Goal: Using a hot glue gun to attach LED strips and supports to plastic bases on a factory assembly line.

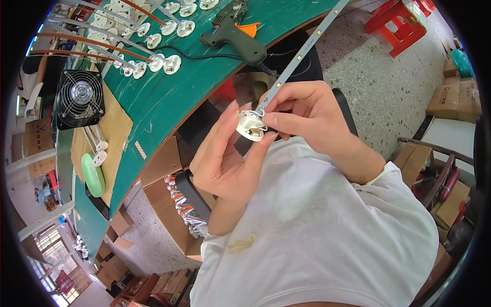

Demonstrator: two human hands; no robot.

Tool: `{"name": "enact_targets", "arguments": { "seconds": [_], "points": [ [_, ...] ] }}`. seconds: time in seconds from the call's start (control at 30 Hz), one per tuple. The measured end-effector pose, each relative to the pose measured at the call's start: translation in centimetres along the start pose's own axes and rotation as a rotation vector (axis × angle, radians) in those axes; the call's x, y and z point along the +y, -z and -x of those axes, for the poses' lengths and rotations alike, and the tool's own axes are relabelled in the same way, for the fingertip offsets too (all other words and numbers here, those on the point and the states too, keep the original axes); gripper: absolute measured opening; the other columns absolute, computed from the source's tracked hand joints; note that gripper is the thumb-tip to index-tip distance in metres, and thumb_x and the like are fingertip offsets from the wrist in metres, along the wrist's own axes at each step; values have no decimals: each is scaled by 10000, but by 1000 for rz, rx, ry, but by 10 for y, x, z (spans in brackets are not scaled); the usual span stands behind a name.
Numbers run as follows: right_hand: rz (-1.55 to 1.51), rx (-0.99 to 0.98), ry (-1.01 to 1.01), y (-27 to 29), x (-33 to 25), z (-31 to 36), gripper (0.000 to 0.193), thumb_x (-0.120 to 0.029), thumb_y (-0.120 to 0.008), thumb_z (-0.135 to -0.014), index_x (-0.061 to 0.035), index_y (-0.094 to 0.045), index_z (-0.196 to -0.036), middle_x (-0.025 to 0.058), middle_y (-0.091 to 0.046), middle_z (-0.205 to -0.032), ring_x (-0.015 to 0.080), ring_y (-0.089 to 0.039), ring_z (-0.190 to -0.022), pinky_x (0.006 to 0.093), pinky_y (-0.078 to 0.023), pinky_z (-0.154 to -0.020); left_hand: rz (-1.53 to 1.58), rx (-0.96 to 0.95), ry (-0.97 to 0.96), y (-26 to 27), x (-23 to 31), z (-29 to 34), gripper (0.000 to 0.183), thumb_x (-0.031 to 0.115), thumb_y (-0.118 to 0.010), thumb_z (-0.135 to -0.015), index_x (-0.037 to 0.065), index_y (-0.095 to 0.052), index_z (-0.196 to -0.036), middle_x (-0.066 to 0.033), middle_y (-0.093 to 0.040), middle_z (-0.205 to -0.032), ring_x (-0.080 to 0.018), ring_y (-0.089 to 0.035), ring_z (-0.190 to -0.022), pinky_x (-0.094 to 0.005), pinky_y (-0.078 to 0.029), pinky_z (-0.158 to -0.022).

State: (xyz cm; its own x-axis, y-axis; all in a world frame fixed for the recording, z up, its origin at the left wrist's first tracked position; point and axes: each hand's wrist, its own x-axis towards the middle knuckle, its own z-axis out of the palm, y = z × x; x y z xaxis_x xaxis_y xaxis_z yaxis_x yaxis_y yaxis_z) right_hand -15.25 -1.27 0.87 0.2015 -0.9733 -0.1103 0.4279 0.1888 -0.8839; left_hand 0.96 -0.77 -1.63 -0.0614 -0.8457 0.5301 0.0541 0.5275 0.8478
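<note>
Between the fingers of my left hand [225, 163] is a white round plastic end cap [250, 124], its inner side showing a small brownish metal part and thin white wires. My right hand [309, 115] pinches the lower end of a narrow grey LED strip [302, 53], close to where the wires run into the cap. The strip slants up and to the right, with small yellowish LEDs along it. Both hands are over my lap, off the edge of the green table. My right fingertips hide part of the joint between strip and cap.
On the green table [169, 97] lie a dark green glue gun [230, 36] with a cord, several strips with white end caps [172, 64], a black fan [80, 97] and a light green dish [93, 175]. Below, a cardboard box [166, 220] holds strips. A red stool [396, 25] stands at right.
</note>
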Motion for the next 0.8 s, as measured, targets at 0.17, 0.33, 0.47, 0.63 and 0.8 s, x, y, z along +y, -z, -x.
{"name": "enact_targets", "arguments": {
  "seconds": [0.17,0.33,0.47,0.63,0.8],
  "points": [
    [169,86,277,-5,7,3,64,76,-657,-801,81,-632,-860,115,-640,-902,106,-620,-718,204,-513,-584,-19,57,70,-5,7,-2,511,-116,-777,-661,-131,-574,-1130,-286,-594,-1146,-334,-638,-1012,-394,-541,-872],
    [313,101,315,2,13,1,68,101,-658,-791,86,-631,-852,116,-637,-875,106,-620,-729,202,-512,-600,70,4,229,-2,6,-3,512,-94,-778,-675,-141,-565,-1138,-273,-593,-1161,-291,-634,-1022,-369,-529,-891],
    [373,26,375,9,1,-4,82,44,-678,-789,69,-641,-857,123,-647,-836,120,-625,-701,219,-491,-565,429,75,320,-1,0,-3,542,-95,-755,-697,-132,-534,-1190,-255,-599,-1165,-245,-621,-1045,-346,-511,-911],
    [1011,270,714,42,-21,-35,338,-186,-753,-708,26,-652,-950,117,-669,-877,217,-647,-762,287,-505,-623,385,105,249,14,-7,-6,537,-100,-726,-704,-115,-531,-1203,-252,-600,-1171,-206,-626,-1020,-315,-501,-903],
    [1519,269,759,26,-22,-80,420,-241,-741,-713,-2,-635,-1043,114,-642,-1034,299,-594,-977,375,-492,-814,396,231,193,32,4,-8,529,-73,-730,-712,-108,-529,-1201,-261,-605,-1157,-255,-622,-1056,-360,-499,-929]
  ]
}}
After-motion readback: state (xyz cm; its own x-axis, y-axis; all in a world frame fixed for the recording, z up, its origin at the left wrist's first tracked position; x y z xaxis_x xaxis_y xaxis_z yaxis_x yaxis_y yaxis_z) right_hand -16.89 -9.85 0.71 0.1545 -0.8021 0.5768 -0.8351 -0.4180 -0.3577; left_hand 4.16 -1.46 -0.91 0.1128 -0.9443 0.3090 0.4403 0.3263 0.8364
